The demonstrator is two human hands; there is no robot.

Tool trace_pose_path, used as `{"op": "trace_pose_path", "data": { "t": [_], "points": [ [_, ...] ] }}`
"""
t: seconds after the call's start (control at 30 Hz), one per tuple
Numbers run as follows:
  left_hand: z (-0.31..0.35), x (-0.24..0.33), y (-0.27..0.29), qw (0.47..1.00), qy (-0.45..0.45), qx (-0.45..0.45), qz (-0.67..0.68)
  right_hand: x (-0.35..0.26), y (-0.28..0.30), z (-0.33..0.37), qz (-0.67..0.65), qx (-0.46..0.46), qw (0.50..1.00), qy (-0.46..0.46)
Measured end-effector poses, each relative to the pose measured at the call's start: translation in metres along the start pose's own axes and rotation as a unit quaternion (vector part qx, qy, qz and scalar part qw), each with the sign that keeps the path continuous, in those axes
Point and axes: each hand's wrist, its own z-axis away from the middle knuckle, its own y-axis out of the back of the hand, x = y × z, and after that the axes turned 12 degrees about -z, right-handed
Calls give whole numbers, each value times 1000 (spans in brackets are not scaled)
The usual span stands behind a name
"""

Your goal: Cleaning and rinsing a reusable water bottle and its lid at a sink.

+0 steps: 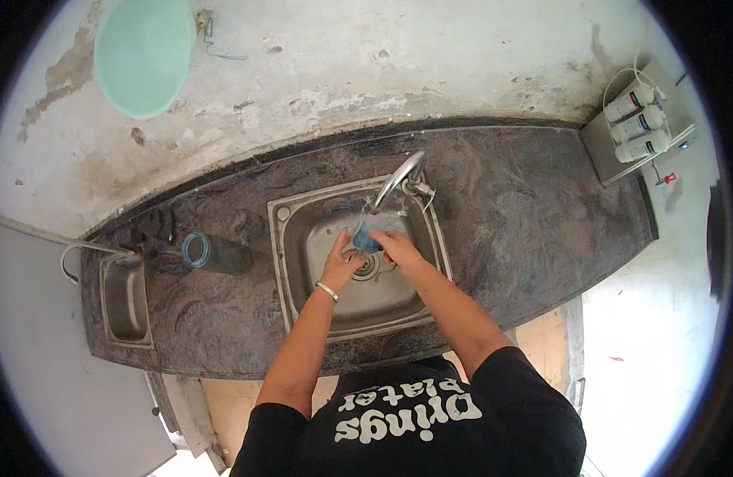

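Note:
Over the steel sink (280,262), under the curved tap (402,171), my right hand (394,248) is closed on a small blue round piece that looks like a bottle lid (366,238). Water seems to fall from the spout onto it. Just to its left, my left hand (342,258) has thumb and forefinger apart; whether it touches the lid I cannot tell. A silver bangle circles my left wrist. Below the hands lies the round drain (367,267). On the counter at left stands a dark see-through bottle (229,256) with a blue rim, its mouth uncovered.
The dark marbled counter (525,215) runs along a stained wall. At far left is a smaller sink (128,306) with its own tap. A water filter unit (641,123) hangs at the right. A pale green basin (143,56) hangs on the wall.

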Motion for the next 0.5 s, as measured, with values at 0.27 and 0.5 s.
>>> {"op": "trace_pose_path", "data": {
  "t": [0.27,0.5],
  "points": [
    [-1,27,-20,996,-15,26,-78,9,-10,0,-363,-60,916,-158],
    [13,11,-30,984,2,65,-168,41,-15,33,-311,-78,946,-41]
  ]
}}
